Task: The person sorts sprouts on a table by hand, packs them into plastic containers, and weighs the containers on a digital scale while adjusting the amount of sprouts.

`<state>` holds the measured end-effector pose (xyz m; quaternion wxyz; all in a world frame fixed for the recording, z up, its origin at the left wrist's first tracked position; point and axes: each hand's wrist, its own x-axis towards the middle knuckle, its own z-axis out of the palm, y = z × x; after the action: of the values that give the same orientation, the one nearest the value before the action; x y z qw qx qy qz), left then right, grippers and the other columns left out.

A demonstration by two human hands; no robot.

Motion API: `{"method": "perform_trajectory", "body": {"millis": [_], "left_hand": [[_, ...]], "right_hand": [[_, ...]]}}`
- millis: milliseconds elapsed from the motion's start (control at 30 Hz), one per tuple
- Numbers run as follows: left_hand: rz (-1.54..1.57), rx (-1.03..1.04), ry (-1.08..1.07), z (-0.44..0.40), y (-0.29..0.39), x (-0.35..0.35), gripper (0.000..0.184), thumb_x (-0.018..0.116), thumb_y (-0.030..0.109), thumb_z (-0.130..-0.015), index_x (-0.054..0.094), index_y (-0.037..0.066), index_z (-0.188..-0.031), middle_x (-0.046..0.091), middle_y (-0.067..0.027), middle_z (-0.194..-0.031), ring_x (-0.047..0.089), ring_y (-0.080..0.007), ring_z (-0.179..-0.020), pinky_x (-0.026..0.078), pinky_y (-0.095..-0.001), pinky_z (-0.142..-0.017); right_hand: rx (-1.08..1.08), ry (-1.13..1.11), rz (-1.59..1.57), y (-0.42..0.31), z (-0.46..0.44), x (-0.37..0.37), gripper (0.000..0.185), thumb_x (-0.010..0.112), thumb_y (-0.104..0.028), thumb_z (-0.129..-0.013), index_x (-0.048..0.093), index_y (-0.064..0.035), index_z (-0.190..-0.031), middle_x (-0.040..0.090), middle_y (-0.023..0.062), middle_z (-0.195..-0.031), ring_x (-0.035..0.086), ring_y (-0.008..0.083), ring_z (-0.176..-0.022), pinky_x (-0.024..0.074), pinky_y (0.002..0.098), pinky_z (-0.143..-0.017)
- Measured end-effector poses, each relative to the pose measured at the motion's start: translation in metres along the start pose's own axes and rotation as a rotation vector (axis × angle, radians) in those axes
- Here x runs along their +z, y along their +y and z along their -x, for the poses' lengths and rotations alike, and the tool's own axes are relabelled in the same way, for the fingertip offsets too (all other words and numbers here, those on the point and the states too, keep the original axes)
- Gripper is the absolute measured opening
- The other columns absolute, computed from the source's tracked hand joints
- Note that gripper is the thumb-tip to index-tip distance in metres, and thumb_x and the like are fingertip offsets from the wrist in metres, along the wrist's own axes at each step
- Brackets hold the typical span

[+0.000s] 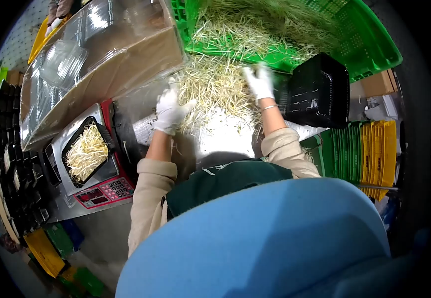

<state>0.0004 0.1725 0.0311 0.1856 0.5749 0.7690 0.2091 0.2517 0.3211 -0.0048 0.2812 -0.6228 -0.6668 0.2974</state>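
A loose heap of bean sprouts (215, 84) lies on the metal worktop (225, 141) in front of me. At the heap's left edge is my left hand (170, 111) in a white glove, thumb held apart from the fingers, holding nothing that I can see. My right hand (259, 83), also gloved and slightly blurred, is at the heap's right side with fingers apart. Beyond the heap, a green crate (369, 42) lies tipped towards me with more sprouts inside. To the left, a black tray (107, 144) full of sprouts sits on a red scale (118, 188).
A stack of black trays (319, 92) stands right of my right hand. An open carton (141, 67) with clear plastic lids (64, 62) takes up the upper left. More black trays (14, 164) line the far left. Green and yellow crates (377, 159) stand at right. Another person's hand (54, 25) shows at top left.
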Motion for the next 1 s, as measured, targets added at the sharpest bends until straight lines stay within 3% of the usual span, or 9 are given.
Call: {"method": "perform_trajectory", "body": {"millis": [133,233,467,600,667,767,867,900,1000], "left_hand": [[0.362,0.241,0.214,-0.003,-0.014,0.024,0.07,0.07,0.023,-0.081,0.039,-0.005,-0.136,0.062,-0.02,-0.107,0.059,-0.0303,-0.099,0.046,-0.0431,-0.087],[0.616,0.023,0.278,0.013,-0.021,0.005,0.069,0.074,0.023,-0.078,0.043,-0.006,-0.133,0.056,-0.0229,-0.12,0.054,-0.0322,-0.112,0.042,-0.0396,-0.095],[-0.116,0.014,-0.039,-0.024,0.004,0.02,0.098,0.074,0.03,-0.074,0.018,-0.002,-0.147,0.037,-0.0241,-0.143,0.037,-0.0328,-0.134,0.028,-0.0359,-0.11],[0.468,-0.091,0.16,-0.037,-0.027,0.043,0.056,0.063,0.011,-0.078,0.047,0.005,-0.131,0.061,-0.0193,-0.118,0.057,-0.034,-0.11,0.043,-0.0387,-0.096],[0.914,-0.148,0.115,-0.007,0.004,-0.013,0.039,0.057,0.0,-0.082,0.054,0.002,-0.12,0.06,-0.0102,-0.115,0.056,-0.0164,-0.105,0.045,-0.028,-0.088],[1.072,0.041,0.198,0.015,0.009,-0.043,0.041,0.055,-0.004,-0.082,0.05,-0.001,-0.123,0.057,-0.0074,-0.119,0.055,-0.0138,-0.106,0.046,-0.0259,-0.085],[1.235,-0.012,0.034,0.011,-0.02,-0.021,0.047,0.062,0.002,-0.085,0.046,-0.003,-0.129,0.057,-0.0115,-0.119,0.055,-0.0195,-0.11,0.044,-0.0319,-0.096],[0.817,0.108,0.076,0.017,-0.04,-0.003,0.059,0.067,0.011,-0.083,0.04,-0.003,-0.133,0.05,-0.0169,-0.129,0.05,-0.0249,-0.117,0.042,-0.034,-0.097],[-0.122,0.109,0.075,0.054,-0.028,-0.008,0.097,0.077,0.042,-0.07,0.028,0.002,-0.143,0.039,-0.0304,-0.135,0.038,-0.045,-0.126,0.031,-0.0468,-0.107]], "right_hand": [[-0.432,-0.25,-0.267,-0.035,0.048,0.01,0.059,0.063,-0.041,-0.086,0.05,-0.0055,-0.131,0.052,0.0166,-0.134,0.047,0.0293,-0.126,0.0342,0.0378,-0.108],[-0.21,0.011,-0.139,-0.016,0.022,-0.034,0.071,0.065,-0.046,-0.082,0.045,-0.007,-0.137,0.043,0.0189,-0.141,0.044,0.0308,-0.128,0.0323,0.0387,-0.11],[-0.121,-0.421,0.289,-0.093,0.041,0.011,0.113,0.061,-0.075,-0.068,0.019,-0.008,-0.149,0.018,0.0235,-0.153,0.018,0.0422,-0.141,0.021,0.0495,-0.114],[-0.29,-0.34,0.412,-0.086,0.014,0.048,0.076,0.068,-0.026,-0.076,0.036,-0.0139,-0.144,0.035,0.0253,-0.144,0.042,0.0346,-0.13,0.04,0.045,-0.104],[0.054,-0.548,-0.108,-0.101,0.007,0.007,0.062,0.058,0.006,-0.074,0.049,-0.0107,-0.134,0.064,0.0139,-0.109,0.065,0.017,-0.08,0.0547,0.0285,-0.071],[-0.111,-0.66,-0.571,-0.095,0.004,-0.027,0.059,0.065,0.0,-0.075,0.051,-0.0085,-0.132,0.063,0.0106,-0.11,0.062,0.0128,-0.081,0.054,0.0272,-0.072],[-0.292,-0.766,-0.112,-0.112,0.02,-0.028,0.061,0.071,-0.009,-0.078,0.049,-0.0137,-0.134,0.053,0.0116,-0.131,0.055,0.0202,-0.113,0.0469,0.0347,-0.095],[-0.61,-0.768,-0.121,-0.079,0.015,-0.001,0.07,0.076,-0.019,-0.076,0.045,-0.0155,-0.139,0.042,0.0178,-0.142,0.043,0.0281,-0.129,0.0363,0.0404,-0.107],[-0.508,-0.544,0.522,-0.076,0.072,0.005,0.111,0.078,-0.052,-0.065,0.016,-0.0203,-0.151,0.021,0.02,-0.153,0.025,0.046,-0.137,0.022,0.0488,-0.113]]}}
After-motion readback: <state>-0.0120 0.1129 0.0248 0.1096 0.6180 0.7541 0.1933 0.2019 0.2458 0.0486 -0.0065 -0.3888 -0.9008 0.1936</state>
